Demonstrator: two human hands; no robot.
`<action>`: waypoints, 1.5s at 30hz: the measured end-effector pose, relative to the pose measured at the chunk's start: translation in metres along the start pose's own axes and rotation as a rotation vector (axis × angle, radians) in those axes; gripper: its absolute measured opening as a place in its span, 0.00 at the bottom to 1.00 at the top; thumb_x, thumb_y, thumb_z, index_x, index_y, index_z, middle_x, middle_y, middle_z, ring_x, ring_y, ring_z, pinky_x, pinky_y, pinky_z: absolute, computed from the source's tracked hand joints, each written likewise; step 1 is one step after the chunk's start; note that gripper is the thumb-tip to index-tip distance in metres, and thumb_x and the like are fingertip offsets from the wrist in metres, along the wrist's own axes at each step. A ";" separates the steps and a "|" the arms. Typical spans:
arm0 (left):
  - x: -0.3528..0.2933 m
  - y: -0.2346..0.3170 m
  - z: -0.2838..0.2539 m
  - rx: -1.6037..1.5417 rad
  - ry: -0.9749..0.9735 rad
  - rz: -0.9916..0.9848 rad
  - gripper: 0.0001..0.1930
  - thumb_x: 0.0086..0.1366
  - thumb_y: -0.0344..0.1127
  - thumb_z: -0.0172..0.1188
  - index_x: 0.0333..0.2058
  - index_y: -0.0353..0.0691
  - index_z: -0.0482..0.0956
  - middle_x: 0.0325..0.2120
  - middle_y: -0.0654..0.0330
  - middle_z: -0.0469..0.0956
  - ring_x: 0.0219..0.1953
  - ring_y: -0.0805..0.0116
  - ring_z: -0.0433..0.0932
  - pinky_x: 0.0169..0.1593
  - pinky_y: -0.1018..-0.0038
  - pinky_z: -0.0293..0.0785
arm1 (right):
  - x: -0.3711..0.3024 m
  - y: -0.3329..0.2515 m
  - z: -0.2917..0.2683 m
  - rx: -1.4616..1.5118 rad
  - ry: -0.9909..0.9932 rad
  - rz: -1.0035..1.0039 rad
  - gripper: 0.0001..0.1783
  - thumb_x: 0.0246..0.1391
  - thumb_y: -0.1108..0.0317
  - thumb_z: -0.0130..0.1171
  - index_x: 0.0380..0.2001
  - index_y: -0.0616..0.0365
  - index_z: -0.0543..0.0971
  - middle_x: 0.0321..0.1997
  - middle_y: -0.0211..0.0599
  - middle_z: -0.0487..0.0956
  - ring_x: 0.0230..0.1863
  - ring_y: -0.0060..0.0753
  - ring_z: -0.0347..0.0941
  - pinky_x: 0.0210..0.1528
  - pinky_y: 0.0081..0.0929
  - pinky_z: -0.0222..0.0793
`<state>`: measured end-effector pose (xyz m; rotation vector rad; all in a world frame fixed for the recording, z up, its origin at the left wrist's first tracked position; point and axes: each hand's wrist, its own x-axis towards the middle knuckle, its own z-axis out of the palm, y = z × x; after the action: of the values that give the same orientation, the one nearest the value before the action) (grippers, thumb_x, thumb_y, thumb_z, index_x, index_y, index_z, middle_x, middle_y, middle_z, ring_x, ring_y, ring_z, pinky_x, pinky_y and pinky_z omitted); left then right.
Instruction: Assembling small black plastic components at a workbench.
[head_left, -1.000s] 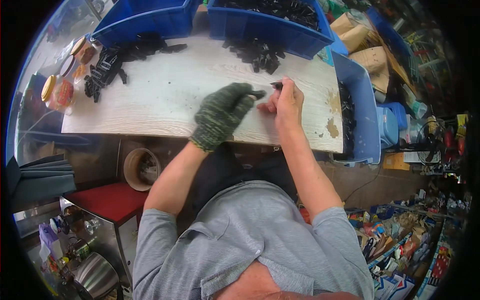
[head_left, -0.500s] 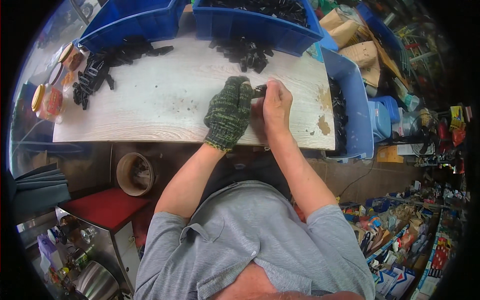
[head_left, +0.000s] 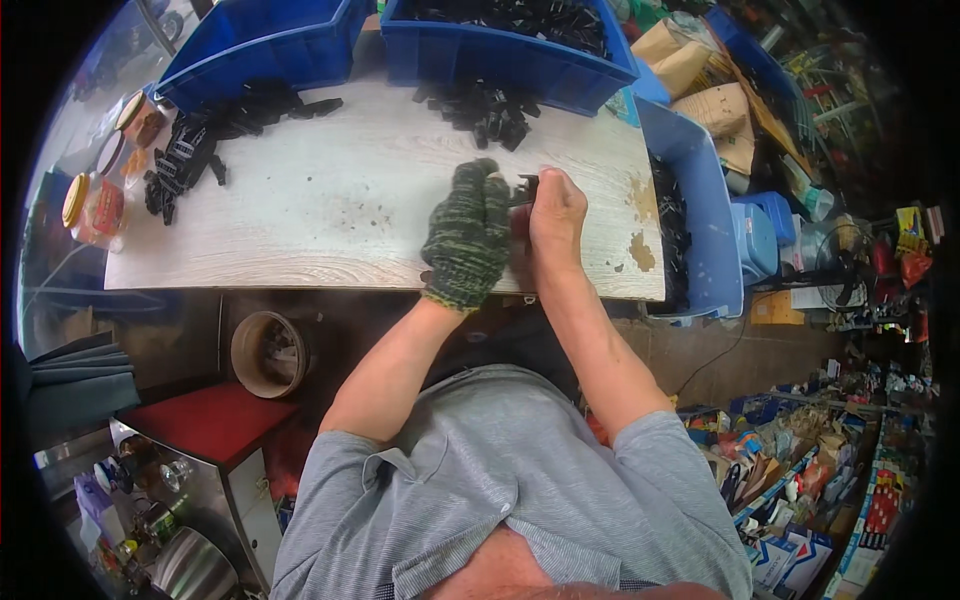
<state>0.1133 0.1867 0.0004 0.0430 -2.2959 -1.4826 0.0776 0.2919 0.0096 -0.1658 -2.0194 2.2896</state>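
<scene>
My right hand (head_left: 557,218), bare, is closed round a small black plastic part (head_left: 525,188) that sticks out to the left from between thumb and fingers. Close beside it, my left hand (head_left: 467,232) wears a dark green knitted glove with a bare thumb tip. Its fingers are curled together near the part's left end; what they hold, if anything, is hidden. Both hands are over the front of the white wood-grain table (head_left: 280,220). Just beyond them lies a loose pile of similar black parts (head_left: 495,115).
Two blue bins (head_left: 500,50) (head_left: 265,60) stand along the far edge, the right one full of black parts. More black parts (head_left: 185,150) lie at left beside lidded jars (head_left: 95,208). A lighter blue tub (head_left: 715,220) adjoins the table's right side. Below left stands a bucket (head_left: 240,350).
Both hands have shifted slightly nearer to me. The gap between the glove and my right hand looks a little wider, and more of the black part's end shows.
</scene>
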 end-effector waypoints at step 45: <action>0.059 -0.051 -0.006 -0.312 0.094 -0.166 0.22 0.58 0.36 0.68 0.51 0.37 0.76 0.32 0.54 0.83 0.35 0.61 0.82 0.43 0.69 0.77 | 0.066 -0.034 -0.097 0.188 0.402 0.176 0.18 0.56 0.54 0.57 0.33 0.61 0.76 0.12 0.33 0.60 0.12 0.34 0.59 0.27 0.53 0.78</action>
<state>0.0511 0.1456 -0.0234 0.2144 -2.0045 -1.8651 0.0249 0.4005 0.0293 -0.7495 -1.6391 2.2935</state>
